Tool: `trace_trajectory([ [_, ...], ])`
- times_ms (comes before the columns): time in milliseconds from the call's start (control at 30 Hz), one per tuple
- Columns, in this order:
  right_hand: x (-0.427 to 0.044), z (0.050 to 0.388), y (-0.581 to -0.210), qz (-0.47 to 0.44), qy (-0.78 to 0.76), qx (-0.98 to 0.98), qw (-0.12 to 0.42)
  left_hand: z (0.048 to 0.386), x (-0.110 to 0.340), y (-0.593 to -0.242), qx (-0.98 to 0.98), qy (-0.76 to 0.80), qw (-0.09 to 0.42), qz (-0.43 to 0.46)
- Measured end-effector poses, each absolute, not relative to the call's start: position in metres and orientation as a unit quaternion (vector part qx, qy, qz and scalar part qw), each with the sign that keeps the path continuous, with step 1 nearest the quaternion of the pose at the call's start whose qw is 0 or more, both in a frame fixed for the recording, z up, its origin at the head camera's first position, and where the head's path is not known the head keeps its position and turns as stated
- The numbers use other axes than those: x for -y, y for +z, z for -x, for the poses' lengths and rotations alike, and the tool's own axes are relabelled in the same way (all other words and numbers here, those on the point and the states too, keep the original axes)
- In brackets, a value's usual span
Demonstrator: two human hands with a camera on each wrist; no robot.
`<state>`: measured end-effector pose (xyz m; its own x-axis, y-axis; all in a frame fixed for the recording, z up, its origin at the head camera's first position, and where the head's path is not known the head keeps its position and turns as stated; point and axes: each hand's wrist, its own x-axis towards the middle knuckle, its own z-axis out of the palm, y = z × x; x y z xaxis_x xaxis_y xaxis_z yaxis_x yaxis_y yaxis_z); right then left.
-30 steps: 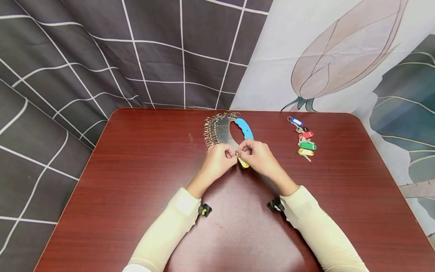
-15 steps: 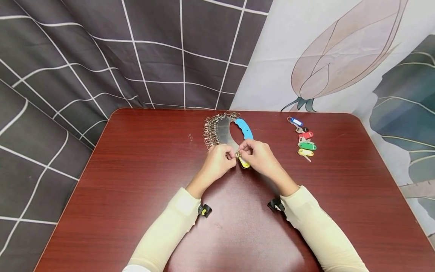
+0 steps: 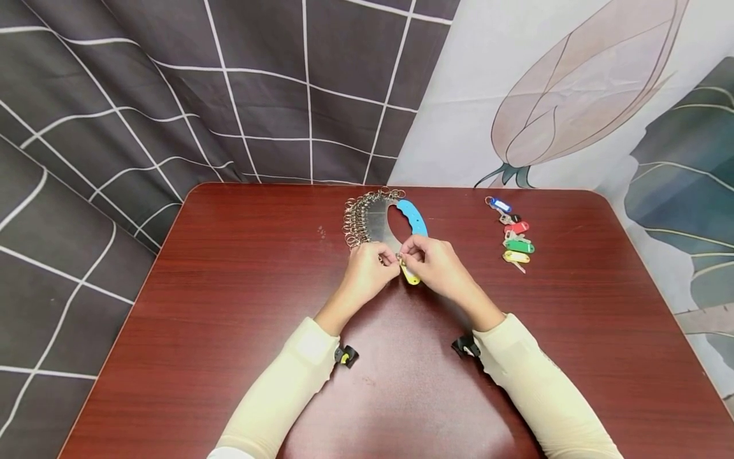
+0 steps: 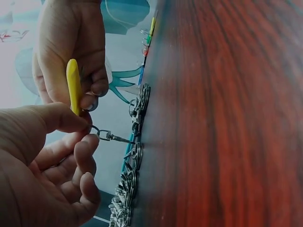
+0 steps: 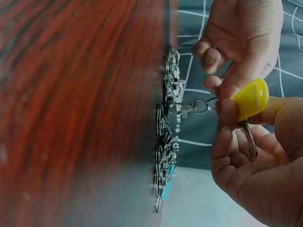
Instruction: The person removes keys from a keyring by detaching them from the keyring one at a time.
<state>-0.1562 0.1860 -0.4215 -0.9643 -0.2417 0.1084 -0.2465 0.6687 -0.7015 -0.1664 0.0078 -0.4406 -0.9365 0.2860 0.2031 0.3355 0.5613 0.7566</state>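
In the head view, my left hand (image 3: 367,271) and right hand (image 3: 440,266) meet at the near end of a curved metal plate (image 3: 376,220) with a blue handle (image 3: 413,217). My left thumb and finger pinch a split ring (image 5: 213,100) that is linked to a swivel clasp (image 5: 190,108) on the plate. Between my right fingertips is a yellow key tag (image 5: 253,100), with a key (image 5: 249,139) hanging beside it. Fingertips hide where the tag meets the ring, so whether they are joined cannot be told.
Several clasps with rings (image 3: 355,222) line the plate's left edge. To the right on the red-brown table (image 3: 241,287) lie keys with tags: blue (image 3: 501,204), red (image 3: 517,227), green (image 3: 518,247) and yellow (image 3: 516,257). Curtains (image 3: 264,102) hang behind the table.
My right fingertips shifted slightly away from the left ones, showing more of the metal ring, then came close again. Both arms stayed nearly in place.
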Motion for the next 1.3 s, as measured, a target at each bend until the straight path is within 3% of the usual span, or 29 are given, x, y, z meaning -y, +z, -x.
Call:
trace_trajectory([
  [400, -0.189, 0.157, -0.423, -0.114, 0.397, 0.910, -0.011, 0.165, -0.005, -0.438, 0.887, -0.422, 0.004, 0.184],
  [567, -0.189, 0.157, -0.424, -0.141, 0.389, 0.910, 0.002, 0.170, -0.002, -0.440, 0.867, -0.469, -0.055, 0.157],
  [800, -0.189, 0.158, -0.424, -0.177, 0.360, 0.915, 0.034, 0.179, 0.001, -0.445, 0.732, -0.639, -0.226, 0.062],
  [933, -0.190, 0.159, -0.424, -0.199, 0.351, 0.914, 0.038, 0.183, 0.001, -0.448, 0.647, -0.704, -0.292, 0.001],
  [1300, -0.193, 0.160, -0.423, -0.280, 0.320, 0.904, 0.053, 0.185, 0.001, -0.454, 0.569, -0.752, -0.332, -0.032],
])
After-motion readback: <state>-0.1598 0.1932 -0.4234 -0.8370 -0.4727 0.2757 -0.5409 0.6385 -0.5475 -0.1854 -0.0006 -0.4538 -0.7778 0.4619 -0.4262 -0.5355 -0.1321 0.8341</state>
